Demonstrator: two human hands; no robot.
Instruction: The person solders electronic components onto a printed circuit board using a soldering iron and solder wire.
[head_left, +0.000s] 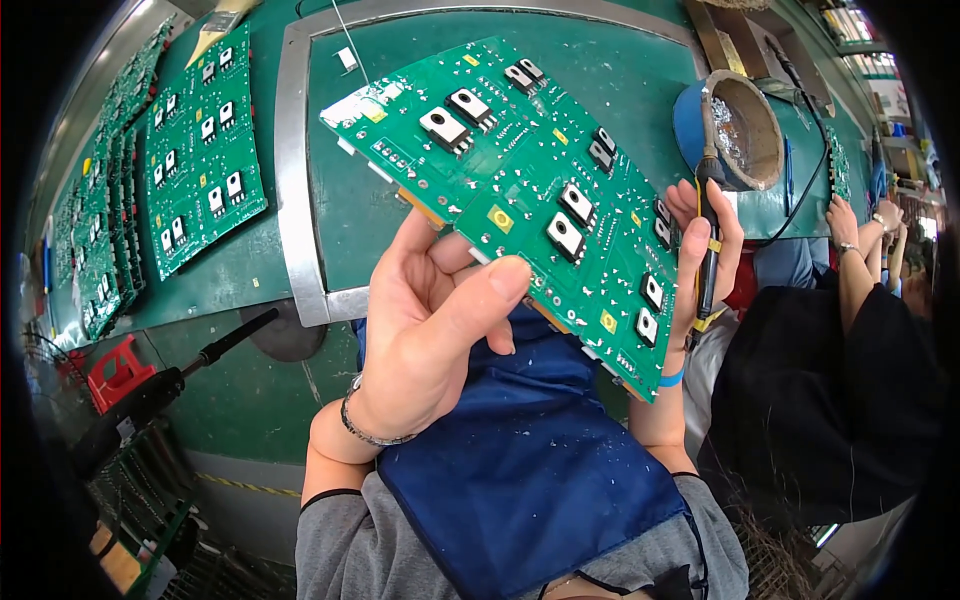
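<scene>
While the left hand [430, 330] is pinching the green circuit board [530, 190] by its lower edge, tilting it up above the counter [250, 270], the right hand [705, 250] is steadying its far edge, fingers closed around a soldering iron [708, 255].

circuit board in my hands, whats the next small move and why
Probably lower the circuit board flat onto the green bench: the left hand holds it tilted in mid-air, while the right hand steadies its edge and also grips the soldering iron.
</scene>
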